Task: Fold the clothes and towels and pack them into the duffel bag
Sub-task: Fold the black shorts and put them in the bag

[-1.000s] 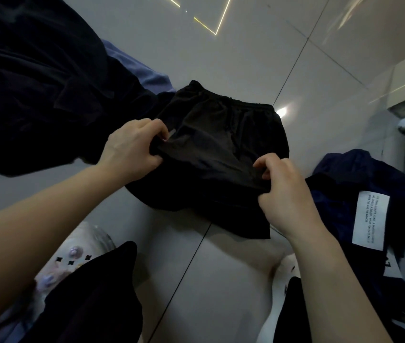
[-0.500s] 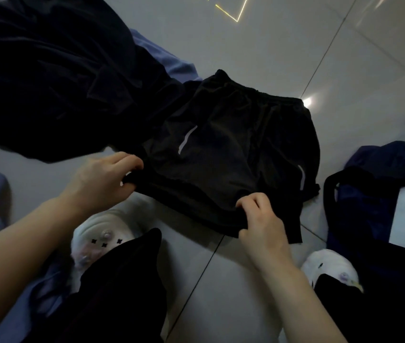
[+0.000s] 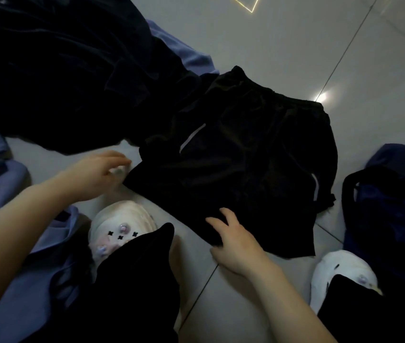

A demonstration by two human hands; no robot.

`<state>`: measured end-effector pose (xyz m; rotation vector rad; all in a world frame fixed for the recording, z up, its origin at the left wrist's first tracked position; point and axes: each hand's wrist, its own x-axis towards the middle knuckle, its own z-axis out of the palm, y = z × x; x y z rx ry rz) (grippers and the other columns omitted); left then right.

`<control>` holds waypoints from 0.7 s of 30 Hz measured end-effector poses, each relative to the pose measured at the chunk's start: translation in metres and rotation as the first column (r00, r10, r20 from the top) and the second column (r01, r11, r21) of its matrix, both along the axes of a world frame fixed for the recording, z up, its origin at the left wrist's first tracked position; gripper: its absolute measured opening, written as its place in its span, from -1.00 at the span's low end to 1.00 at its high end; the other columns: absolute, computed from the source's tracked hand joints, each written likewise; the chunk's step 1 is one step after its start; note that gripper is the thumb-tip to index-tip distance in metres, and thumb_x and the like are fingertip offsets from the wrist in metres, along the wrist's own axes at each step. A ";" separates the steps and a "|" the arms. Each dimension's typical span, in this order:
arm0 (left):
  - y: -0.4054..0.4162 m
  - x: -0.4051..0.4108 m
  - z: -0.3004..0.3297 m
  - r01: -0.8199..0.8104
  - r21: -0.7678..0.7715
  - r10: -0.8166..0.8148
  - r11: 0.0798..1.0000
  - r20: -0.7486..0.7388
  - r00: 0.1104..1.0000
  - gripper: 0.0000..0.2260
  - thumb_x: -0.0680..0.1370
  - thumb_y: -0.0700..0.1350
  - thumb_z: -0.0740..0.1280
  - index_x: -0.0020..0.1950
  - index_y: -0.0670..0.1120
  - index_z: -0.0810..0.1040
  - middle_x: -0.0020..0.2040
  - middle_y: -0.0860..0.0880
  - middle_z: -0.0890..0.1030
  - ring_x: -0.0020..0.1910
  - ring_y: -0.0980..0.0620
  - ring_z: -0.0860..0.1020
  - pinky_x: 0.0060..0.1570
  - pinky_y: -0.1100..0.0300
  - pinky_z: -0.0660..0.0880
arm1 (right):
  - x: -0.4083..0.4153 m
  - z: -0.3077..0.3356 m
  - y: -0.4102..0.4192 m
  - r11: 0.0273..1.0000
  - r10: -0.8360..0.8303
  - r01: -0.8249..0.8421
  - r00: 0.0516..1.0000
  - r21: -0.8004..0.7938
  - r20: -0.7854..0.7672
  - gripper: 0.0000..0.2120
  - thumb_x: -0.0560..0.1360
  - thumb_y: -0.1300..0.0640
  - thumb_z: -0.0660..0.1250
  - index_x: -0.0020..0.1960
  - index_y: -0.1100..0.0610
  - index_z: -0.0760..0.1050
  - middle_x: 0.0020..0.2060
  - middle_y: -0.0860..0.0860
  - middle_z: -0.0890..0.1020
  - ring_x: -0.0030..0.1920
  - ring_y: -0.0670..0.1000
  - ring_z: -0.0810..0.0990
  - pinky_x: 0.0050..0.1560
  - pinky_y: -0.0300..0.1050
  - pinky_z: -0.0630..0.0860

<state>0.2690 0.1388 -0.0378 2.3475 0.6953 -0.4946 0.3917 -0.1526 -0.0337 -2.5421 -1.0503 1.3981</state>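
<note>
A pair of black shorts [image 3: 246, 174] with thin silver stripes lies spread flat on the pale tiled floor, waistband at the far side. My left hand [image 3: 97, 175] hovers just left of the shorts' near left corner, blurred, fingers loose and holding nothing. The spread fingers of my right hand [image 3: 233, 241] rest on the near hem. The navy duffel bag [image 3: 391, 209] with a black strap stands at the right edge, partly cut off.
A large dark garment pile [image 3: 60, 70] fills the upper left and touches the shorts. Blue-purple cloth [image 3: 33, 280] lies at the left and under the pile. My white shoes [image 3: 120, 226] [image 3: 340, 271] and black trouser legs sit in the foreground.
Both hands pulled the shorts' lower edge toward me and laid it flat, then let go. The left hand moved off to the left; the right hand's fingers opened onto the hem.
</note>
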 end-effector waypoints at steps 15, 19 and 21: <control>-0.049 0.052 -0.046 0.423 0.410 -0.317 0.808 -0.303 0.899 -0.27 0.35 0.43 -0.40 0.48 0.18 -0.36 0.57 0.04 -0.22 0.55 -0.05 -0.17 0.45 -0.19 -0.16 | 0.058 -0.020 -0.013 0.936 -0.242 0.279 0.953 -0.213 0.185 -0.04 0.40 -0.42 0.24 0.53 -0.21 -0.31 0.52 0.06 -0.34 0.51 0.28 -0.26 0.42 0.35 0.14; -0.033 0.055 -0.036 0.412 0.469 -0.250 0.781 -0.370 0.895 -0.38 0.58 0.28 -0.01 0.56 0.13 -0.13 0.59 0.00 -0.08 0.55 -0.08 -0.05 0.43 -0.25 -0.11 | 0.056 -0.015 0.004 0.950 -0.198 0.228 0.968 -0.212 0.156 0.07 0.25 -0.59 0.19 0.52 -0.24 -0.31 0.52 0.03 -0.34 0.51 0.30 -0.23 0.39 0.31 0.24; -0.043 0.064 -0.024 0.282 0.523 -0.230 0.804 -0.163 0.959 -0.54 0.58 0.04 0.13 0.47 -0.02 0.33 0.50 -0.14 0.26 0.47 -0.20 0.20 0.35 -0.30 0.12 | 0.063 -0.005 0.006 0.965 -0.227 0.241 0.966 -0.105 0.127 0.01 0.26 -0.59 0.18 0.54 -0.23 -0.14 0.55 -0.07 -0.24 0.53 0.23 -0.10 0.38 0.19 0.29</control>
